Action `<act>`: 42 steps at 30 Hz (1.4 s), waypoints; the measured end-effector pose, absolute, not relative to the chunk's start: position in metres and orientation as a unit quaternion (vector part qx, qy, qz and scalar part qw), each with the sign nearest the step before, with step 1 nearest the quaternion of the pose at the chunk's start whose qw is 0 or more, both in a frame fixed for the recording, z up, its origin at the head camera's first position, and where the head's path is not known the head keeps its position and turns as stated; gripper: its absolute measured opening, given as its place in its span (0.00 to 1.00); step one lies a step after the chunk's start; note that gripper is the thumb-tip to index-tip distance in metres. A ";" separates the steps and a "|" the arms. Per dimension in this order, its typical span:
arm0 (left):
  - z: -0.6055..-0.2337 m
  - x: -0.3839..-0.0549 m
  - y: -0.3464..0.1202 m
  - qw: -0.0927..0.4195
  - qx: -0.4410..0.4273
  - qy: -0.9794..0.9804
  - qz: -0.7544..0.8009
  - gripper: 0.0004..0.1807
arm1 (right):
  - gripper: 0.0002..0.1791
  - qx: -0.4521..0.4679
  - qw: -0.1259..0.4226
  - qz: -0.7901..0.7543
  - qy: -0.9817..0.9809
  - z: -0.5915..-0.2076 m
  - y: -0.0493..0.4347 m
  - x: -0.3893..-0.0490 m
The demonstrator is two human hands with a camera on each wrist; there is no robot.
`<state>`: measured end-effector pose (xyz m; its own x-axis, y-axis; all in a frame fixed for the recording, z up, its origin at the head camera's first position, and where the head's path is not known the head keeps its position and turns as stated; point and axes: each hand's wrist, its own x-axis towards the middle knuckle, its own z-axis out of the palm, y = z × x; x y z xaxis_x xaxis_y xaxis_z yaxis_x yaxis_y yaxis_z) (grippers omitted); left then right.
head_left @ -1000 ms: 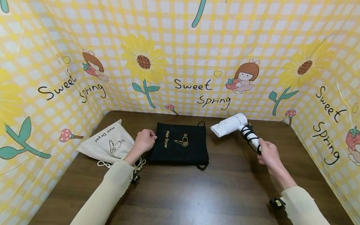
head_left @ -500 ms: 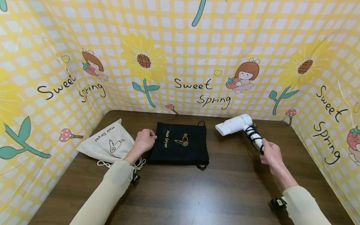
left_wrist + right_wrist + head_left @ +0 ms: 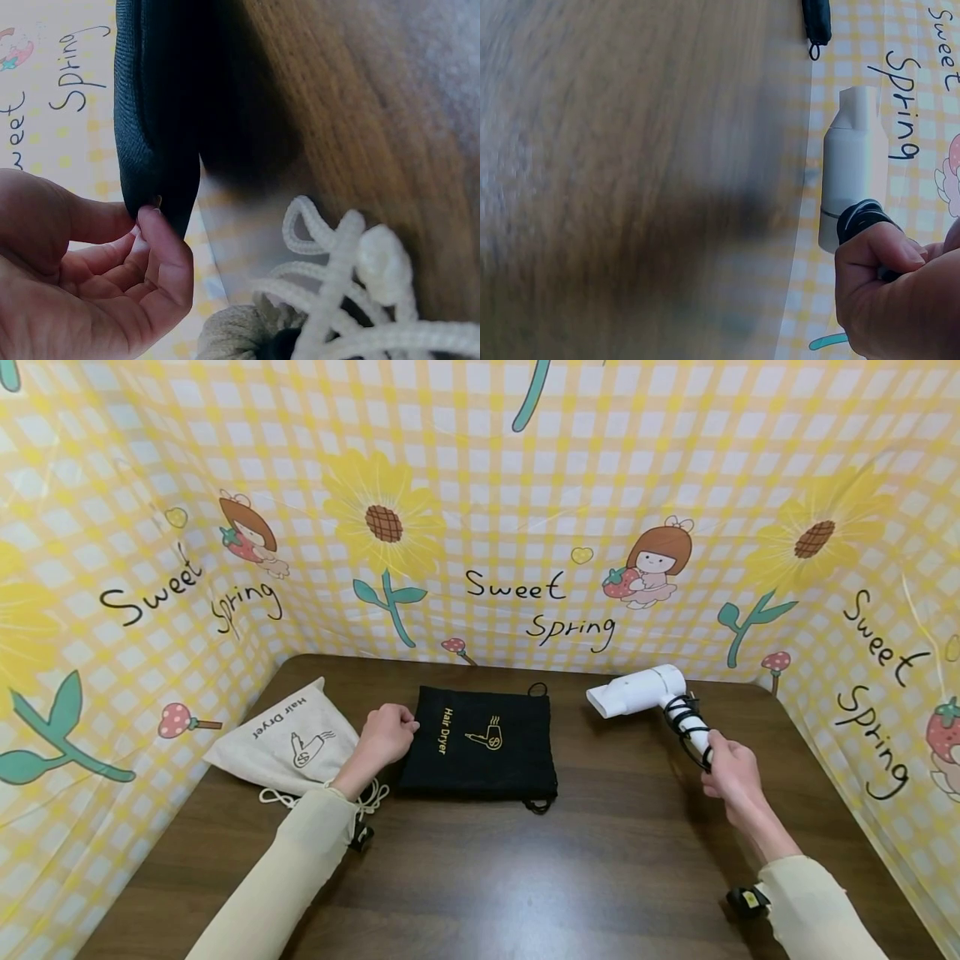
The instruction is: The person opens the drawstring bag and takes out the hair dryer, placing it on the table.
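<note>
1. My right hand point(image 3: 731, 774) grips the white dryer point(image 3: 643, 690) by its handle, fingers point(image 3: 876, 247) curled round it and round the black cord point(image 3: 690, 727) wound on the handle.
2. I hold the dryer up above the desk point(image 3: 600, 877) at the far right, nozzle pointing left toward the black bag point(image 3: 480, 743), well apart from it.
3. My left hand point(image 3: 384, 735) sits at the left edge of the black bag, fingers curled; in the left wrist view the fingers point(image 3: 161, 247) pinch the bag's corner against the thumb.
4. The black bag lies flat in the middle of the desk, gold "Hair Dryer" lettering up, a drawstring loop at its far edge and another at its near right corner.
5. A beige bag point(image 3: 288, 739) lies just left of my left hand, its white drawstring point(image 3: 360, 797) trailing under my wrist.
6. A yellow checked backdrop point(image 3: 525, 527) with sunflowers stands round three sides of the desk.
</note>
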<state>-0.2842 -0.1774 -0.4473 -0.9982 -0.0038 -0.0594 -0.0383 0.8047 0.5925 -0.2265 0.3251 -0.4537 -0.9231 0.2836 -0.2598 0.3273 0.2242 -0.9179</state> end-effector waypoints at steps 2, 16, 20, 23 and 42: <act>-0.447 -0.284 -0.177 0.028 -0.012 0.949 0.313 0.09 | 0.29 0.199 0.018 -0.589 0.783 -0.454 0.327 -0.227; -0.446 -0.284 -0.177 0.029 -0.011 0.950 0.312 0.09 | 0.34 0.228 -0.009 -0.584 0.779 -0.455 0.333 -0.228; -0.446 -0.284 -0.177 0.031 -0.012 0.950 0.312 0.09 | 0.33 0.235 -0.014 -0.585 0.776 -0.454 0.334 -0.228; -0.447 -0.284 -0.177 0.031 -0.012 0.950 0.310 0.09 | 0.33 0.241 -0.016 -0.583 0.776 -0.455 0.336 -0.228; -0.448 -0.286 -0.177 0.035 -0.013 0.950 0.309 0.09 | 0.33 0.270 -0.030 -0.581 0.767 -0.457 0.349 -0.232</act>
